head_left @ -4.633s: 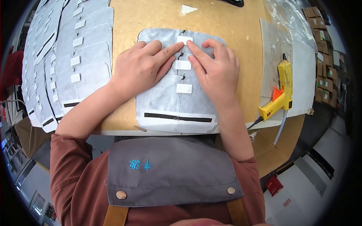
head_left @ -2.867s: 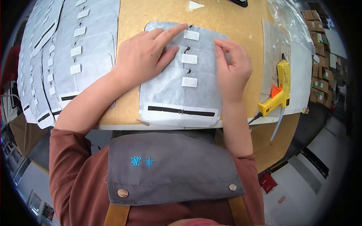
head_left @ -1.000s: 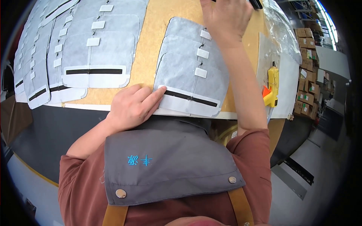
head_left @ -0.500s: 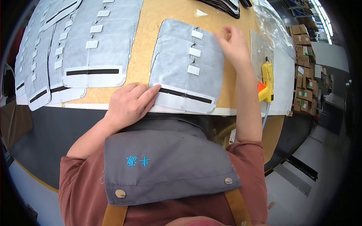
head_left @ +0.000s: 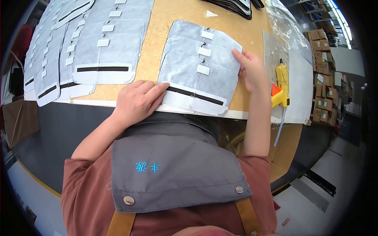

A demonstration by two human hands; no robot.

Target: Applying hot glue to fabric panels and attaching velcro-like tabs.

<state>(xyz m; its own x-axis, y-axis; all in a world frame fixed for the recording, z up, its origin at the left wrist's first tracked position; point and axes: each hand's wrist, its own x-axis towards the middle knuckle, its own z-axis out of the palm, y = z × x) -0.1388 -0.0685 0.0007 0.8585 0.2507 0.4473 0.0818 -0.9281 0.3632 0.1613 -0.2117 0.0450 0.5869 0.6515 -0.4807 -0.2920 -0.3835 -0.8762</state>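
Note:
In front of me lies a small overlapping stack of grey fabric panels [head_left: 185, 70], each with a small white tag along a centre line. The front panel has a white band with a black strip along its near edge. My left hand [head_left: 138, 97] rests at the stack's near left corner, fingers bent together, with the index fingertip on the white band. My right hand [head_left: 252, 70] is at the far right edge, its thumb on top of a panel and its other fingers curled partly beneath and hidden.
More grey panels [head_left: 106, 55] lie overlapped in rows at the left of the tan tabletop [head_left: 157, 23]. A yellow glue gun [head_left: 281, 84] with an orange trigger lies at the right. Clear plastic film [head_left: 283, 27] and dark stacked pieces [head_left: 236, 8] are farther back. Cardboard boxes [head_left: 323, 70] stand beyond.
My right hand has come down from above the stack's far right corner onto its right edge and taken hold there. My left hand stays at the near left corner.

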